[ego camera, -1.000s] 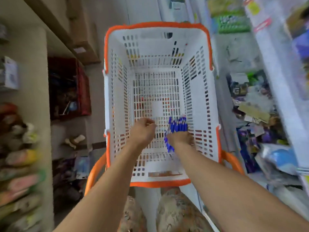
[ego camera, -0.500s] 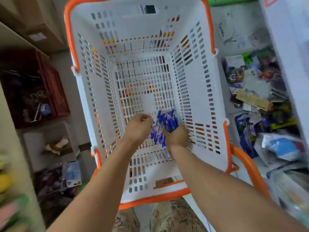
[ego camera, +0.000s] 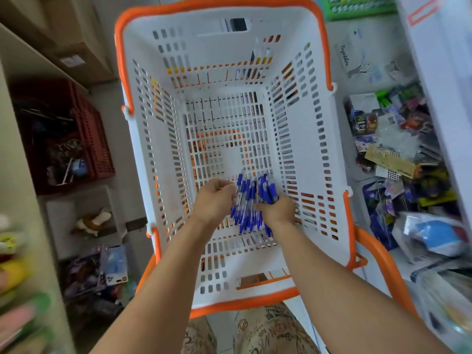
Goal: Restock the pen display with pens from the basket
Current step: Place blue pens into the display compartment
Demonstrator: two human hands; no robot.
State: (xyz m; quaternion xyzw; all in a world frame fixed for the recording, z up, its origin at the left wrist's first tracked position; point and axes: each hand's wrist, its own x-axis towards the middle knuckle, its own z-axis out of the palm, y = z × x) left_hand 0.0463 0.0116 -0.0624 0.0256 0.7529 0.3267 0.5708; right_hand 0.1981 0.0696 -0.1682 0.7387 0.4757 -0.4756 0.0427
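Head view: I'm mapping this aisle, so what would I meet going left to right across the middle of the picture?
Red crate → basket left wall → left hand → bundle of blue pens → right hand → basket's right wall → heap of packaged goods.

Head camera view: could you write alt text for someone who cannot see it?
Two bare hands reach into a white basket with an orange rim; the right hand grips a bundle of blue pens, and the left hand touches it. Cluttered shop shelves flank the basket.
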